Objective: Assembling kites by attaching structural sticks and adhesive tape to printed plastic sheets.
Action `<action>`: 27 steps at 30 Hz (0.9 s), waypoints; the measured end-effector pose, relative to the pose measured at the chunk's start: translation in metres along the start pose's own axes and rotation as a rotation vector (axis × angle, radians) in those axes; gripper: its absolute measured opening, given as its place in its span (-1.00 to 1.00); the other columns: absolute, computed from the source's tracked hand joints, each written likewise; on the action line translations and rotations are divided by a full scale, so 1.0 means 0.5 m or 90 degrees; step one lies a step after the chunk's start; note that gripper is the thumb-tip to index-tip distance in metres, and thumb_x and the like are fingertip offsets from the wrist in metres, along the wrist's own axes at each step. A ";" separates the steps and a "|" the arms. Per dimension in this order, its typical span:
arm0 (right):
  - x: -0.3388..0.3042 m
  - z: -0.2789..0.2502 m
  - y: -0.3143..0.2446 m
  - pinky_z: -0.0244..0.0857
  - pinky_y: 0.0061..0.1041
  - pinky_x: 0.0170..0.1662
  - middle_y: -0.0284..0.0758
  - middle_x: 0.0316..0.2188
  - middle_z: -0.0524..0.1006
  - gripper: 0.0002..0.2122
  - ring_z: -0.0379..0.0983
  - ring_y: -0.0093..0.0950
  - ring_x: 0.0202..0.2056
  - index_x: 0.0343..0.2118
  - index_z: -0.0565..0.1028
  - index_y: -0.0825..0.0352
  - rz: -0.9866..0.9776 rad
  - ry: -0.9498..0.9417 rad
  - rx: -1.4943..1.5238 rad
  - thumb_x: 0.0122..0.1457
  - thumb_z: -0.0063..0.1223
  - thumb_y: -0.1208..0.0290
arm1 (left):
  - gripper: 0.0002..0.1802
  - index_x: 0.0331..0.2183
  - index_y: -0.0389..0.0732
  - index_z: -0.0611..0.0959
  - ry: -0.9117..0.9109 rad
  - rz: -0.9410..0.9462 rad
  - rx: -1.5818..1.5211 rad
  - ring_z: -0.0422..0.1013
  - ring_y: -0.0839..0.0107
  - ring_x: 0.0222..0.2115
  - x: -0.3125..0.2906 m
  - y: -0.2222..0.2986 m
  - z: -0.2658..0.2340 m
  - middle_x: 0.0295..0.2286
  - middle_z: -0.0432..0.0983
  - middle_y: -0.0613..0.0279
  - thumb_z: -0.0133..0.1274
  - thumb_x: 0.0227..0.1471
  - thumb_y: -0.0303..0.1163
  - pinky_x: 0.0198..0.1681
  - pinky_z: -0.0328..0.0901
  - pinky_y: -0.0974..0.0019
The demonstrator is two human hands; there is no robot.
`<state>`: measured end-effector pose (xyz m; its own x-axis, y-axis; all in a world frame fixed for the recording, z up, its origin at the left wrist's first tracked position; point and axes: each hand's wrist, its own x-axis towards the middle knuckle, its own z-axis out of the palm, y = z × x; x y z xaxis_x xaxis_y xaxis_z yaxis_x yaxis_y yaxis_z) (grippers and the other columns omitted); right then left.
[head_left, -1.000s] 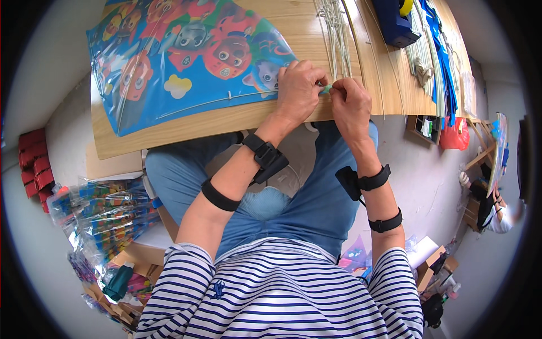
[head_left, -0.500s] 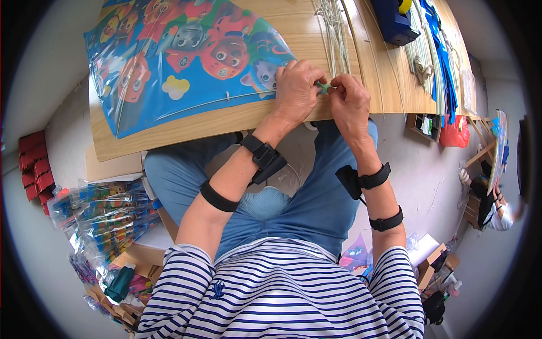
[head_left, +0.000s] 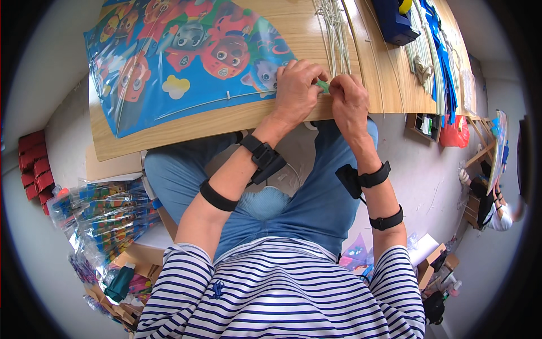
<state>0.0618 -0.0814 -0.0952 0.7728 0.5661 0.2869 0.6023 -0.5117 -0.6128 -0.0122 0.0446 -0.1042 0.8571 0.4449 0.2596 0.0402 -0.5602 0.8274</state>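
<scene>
A blue kite sail point(head_left: 197, 90) of thin shiny film, printed with cartoon animals, lies on the wooden table in front of me. A thin pale rod point(head_left: 192, 107) runs along its near edge, with a small white clip point(head_left: 228, 95) on it. My left hand point(head_left: 297, 87) is closed over the sail's right corner, thumb and fingers pinched. A small green tip point(head_left: 322, 86) pokes out between my hands. My right hand point(head_left: 349, 99) is pinched just right of that tip; what its fingertips hold is hidden.
Thin white rods point(head_left: 334, 34) lie beyond my hands. A dark blue tape dispenser point(head_left: 395, 22) and bundled pale and blue strips point(head_left: 437, 56) are at the right. Wrapped colourful packs point(head_left: 113, 214) lie low left. Another person point(head_left: 499, 214) is at far right.
My right hand has shifted slightly left, its fingertips turning inward. The green tip shows a little differently between my hands. The sail and my left hand stay nearly still.
</scene>
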 end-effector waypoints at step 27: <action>0.000 -0.003 0.010 0.29 -0.23 -0.30 -0.18 -0.45 0.47 -0.98 0.43 -0.14 -0.37 -0.46 0.46 0.37 0.024 -0.041 0.035 0.04 0.07 0.60 | -0.85 -0.46 -0.09 0.64 0.047 0.083 0.082 0.33 0.27 -0.26 -0.004 -0.003 0.006 -0.41 0.44 0.33 0.20 -0.23 -0.49 -0.10 0.11 0.20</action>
<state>0.0651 -0.0849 -0.0969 0.7796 0.5878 0.2161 0.5595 -0.4988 -0.6619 -0.0124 0.0425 -0.1075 0.8196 0.4097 0.4004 0.0004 -0.6994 0.7147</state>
